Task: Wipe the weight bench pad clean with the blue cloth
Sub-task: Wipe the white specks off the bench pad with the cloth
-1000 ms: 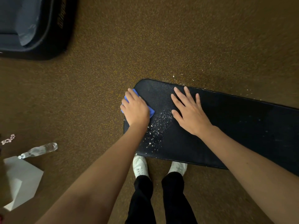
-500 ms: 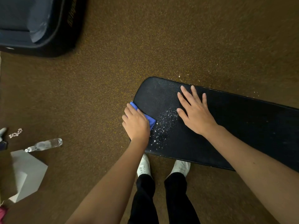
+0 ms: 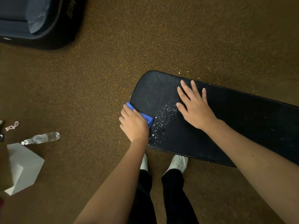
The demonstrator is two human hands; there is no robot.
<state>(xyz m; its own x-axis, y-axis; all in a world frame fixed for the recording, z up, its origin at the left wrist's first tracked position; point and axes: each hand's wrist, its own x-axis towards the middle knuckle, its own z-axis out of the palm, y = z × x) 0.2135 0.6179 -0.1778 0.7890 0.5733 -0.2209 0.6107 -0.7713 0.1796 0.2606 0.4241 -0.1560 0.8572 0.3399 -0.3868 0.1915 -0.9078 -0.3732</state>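
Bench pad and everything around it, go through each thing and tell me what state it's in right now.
Bench pad: lying flat, white specks still on it near the rounded end.
Blue cloth: folded, pressed on the pad's edge under the left hand.
Left hand: closed over the cloth.
Right hand: open, flat on the pad, fingers spread.
Water bottle: lying on its side on the floor, cap on.

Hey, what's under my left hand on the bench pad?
The blue cloth, folded, pressed under the left hand at the bench pad edge. Only its far strip and right corner show; the rest is covered.
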